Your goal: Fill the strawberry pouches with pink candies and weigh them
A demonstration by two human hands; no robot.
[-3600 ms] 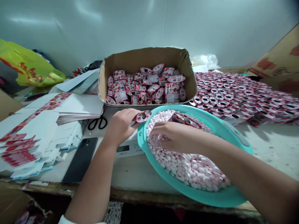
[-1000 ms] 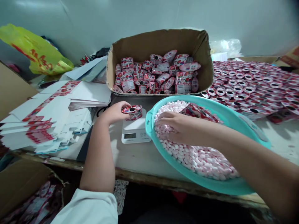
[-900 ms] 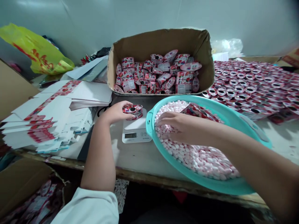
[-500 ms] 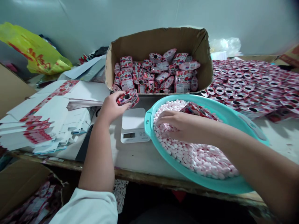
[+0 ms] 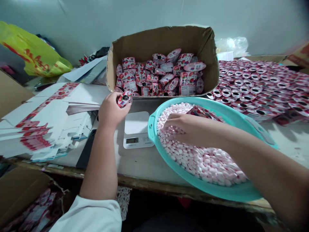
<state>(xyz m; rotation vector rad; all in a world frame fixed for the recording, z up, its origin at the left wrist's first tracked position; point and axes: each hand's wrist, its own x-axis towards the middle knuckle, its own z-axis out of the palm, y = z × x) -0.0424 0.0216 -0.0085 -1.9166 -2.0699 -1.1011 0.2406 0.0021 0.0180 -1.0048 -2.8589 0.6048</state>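
Note:
My left hand is closed round a small oval packet printed red and pink with strawberries, a dark hole in its upper end. It is held just in front of the cardboard box, above and left of a white kitchen scale. My right hand reaches into a turquoise basin of pink-and-white oval candies. Its fingers curl down among the candies, with the tips partly hidden. Behind that hand, another printed packet lies on the candies.
Similar packets lie heaped in the cardboard box; many more with open ends stand at right. Flat printed cartons and a dark phone-like slab lie left. A yellow bag is behind. Below the table edge, another box holds packets.
My left hand has drawn slightly left with the packet, which is turned more upright. My right hand stays nearly in place among the candies. The digits on the scale look different.

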